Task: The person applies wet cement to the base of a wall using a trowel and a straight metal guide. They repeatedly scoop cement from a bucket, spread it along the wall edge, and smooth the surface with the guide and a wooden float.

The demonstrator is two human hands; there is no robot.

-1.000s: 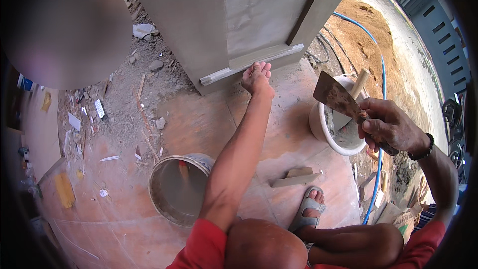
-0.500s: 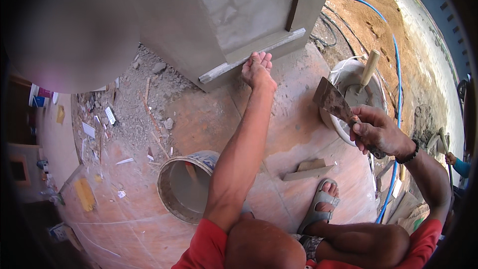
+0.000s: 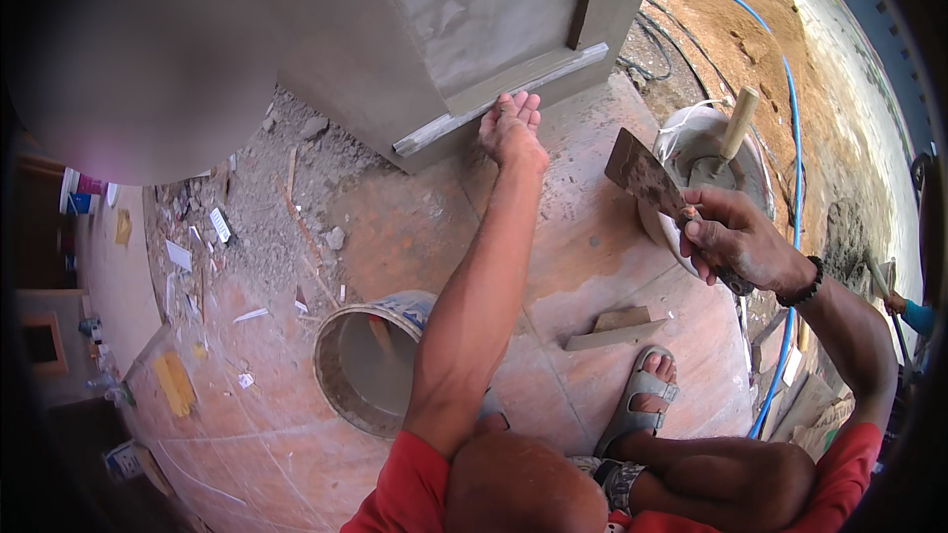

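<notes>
A long, pale grey batten (image 3: 434, 131) lies along the low edge of a grey plastered pillar (image 3: 380, 49). My left hand (image 3: 513, 133) is at its middle, palm turned up and fingers curled against it; the exact grip is partly hidden. In my right hand (image 3: 746, 242) is a pointing trowel (image 3: 644, 170), its handle wrapped by my fingers. The cement-smeared blade points up and left, apart from the pillar. Just beyond it stands a white bucket (image 3: 664, 222) of wet grey mortar with a wooden-handled tool (image 3: 739, 123) standing in it.
Another bucket (image 3: 341, 390), holding grey mix, stands left of my knee. Wooden offcuts (image 3: 620, 328) lie near my sandalled foot. Rubble (image 3: 336, 173) and scraps litter the tiles on the left. A blue hose (image 3: 793, 138) runs along the right, beside sand. Another person's hand (image 3: 897, 304) shows at far right.
My right hand has moved slightly up and left, carrying the trowel with it. My left hand stays at the batten.
</notes>
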